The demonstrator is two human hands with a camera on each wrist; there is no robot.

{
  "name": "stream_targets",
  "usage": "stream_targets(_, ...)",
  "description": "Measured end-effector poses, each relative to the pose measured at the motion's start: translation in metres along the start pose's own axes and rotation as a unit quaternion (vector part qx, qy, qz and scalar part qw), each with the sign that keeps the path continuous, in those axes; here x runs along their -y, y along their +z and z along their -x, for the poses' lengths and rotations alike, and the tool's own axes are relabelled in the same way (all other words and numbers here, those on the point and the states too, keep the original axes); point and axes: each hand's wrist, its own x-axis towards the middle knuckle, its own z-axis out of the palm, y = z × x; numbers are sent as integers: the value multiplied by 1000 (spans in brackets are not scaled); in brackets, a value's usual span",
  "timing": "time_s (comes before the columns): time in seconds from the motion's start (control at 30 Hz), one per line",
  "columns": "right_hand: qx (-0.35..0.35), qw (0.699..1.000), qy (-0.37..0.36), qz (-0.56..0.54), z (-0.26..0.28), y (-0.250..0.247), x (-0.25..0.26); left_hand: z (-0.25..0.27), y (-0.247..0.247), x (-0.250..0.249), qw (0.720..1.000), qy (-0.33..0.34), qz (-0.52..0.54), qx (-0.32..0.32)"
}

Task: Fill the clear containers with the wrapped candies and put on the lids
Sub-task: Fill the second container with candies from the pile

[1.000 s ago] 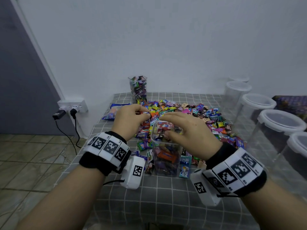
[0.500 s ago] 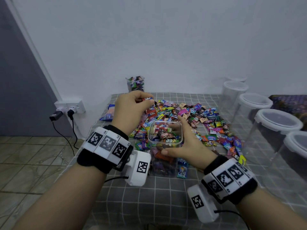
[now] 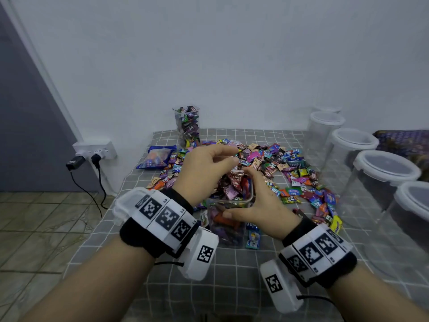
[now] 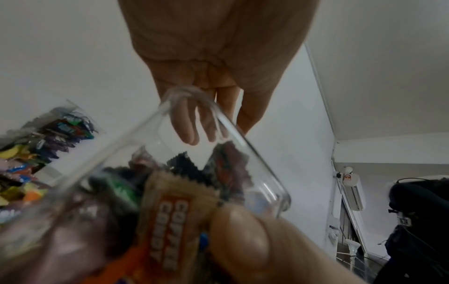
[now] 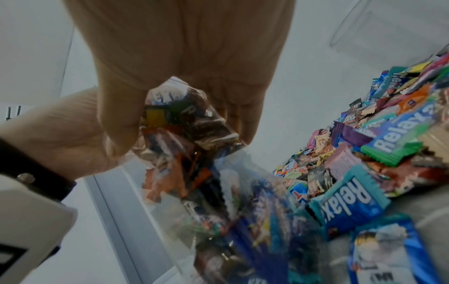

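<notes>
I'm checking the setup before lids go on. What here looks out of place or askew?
The square container the right hand grips is heaped above its rim, so a lid may not seat. One filled container stands lidless by the wall. Loose candies cover the table.

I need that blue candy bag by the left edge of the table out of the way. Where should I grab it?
Judging by the head view, pinch the blue candy bag at its flat upper edge, coming from the left, where the checked tablecloth is bare; loose candies crowd its right side.
</notes>
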Motion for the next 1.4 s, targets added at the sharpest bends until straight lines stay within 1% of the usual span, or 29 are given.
stream_targets(0.07,-5,1000,-1,2,1,0,0,0,-3,-1,999,9,-29,-18)
stream_targets(0.13,-2,1000,3,4,0,1,0,0,-4,-4,996,26,-85,-17)
stream_targets(0.2,0,1000,6,1,-2,3,-1,3,-3,-7,984,46,-168,23)
stream_targets(0.27,0,1000,6,-12,-2,3,-3,6,1,-11,963,60,-247,86)
stream_targets(0.33,4,1000,5,-27,-1,2,-4,7,3,-12,943,65,-297,134)
stream_targets(0.37,5,999,5,-33,-1,2,-4,7,3,-12,940,67,-303,144)
stream_targets(0.4,7,999,6,-33,0,2,-3,7,2,-12,944,67,-288,146)
stream_targets(0.43,7,999,4,-31,0,2,-2,7,1,-11,954,65,-257,139)
stream_targets(0.47,5,1000,4,-27,0,2,-2,8,0,-10,965,63,-223,121)
stream_targets(0.57,1,1000,3,-1,1,1,0,9,-5,-4,989,64,-131,30)
stream_targets(0.63,-1,1000,2,11,3,0,2,7,-11,3,995,57,-86,-18)
stream_targets(0.7,5,1000,6,21,5,-2,4,5,-19,10,997,37,-62,-39)
stream_targets(0.8,38,998,18,54,5,-8,6,3,-31,26,998,-6,-44,-33)
stream_targets(0.87,72,992,20,98,3,-16,7,2,-37,40,997,-60,-40,-8)
stream_targets(0.93,124,980,36,149,0,-27,6,3,-41,52,990,-126,-56,32)
stream_targets(1.0,168,960,69,216,-3,-37,2,5,-43,63,975,-172,-118,79)
stream_targets(1.03,174,948,86,251,-4,-41,-1,6,-43,69,964,-181,-162,105)
stream_targets(1.1,166,927,103,320,-6,-45,-6,9,-41,76,936,-192,-252,150)
stream_targets(1.2,161,888,116,416,-10,-45,-13,11,-34,88,899,-215,-320,207)
stream_targets(1.27,177,866,134,447,-14,-43,-19,13,-27,93,865,-226,-369,253)
stream_targets(1.33,198,852,145,464,-18,-38,-25,13,-22,93,826,-231,-418,300)
stream_targets(1.4,217,838,144,480,-21,-32,-30,12,-18,95,794,-224,-460,328)
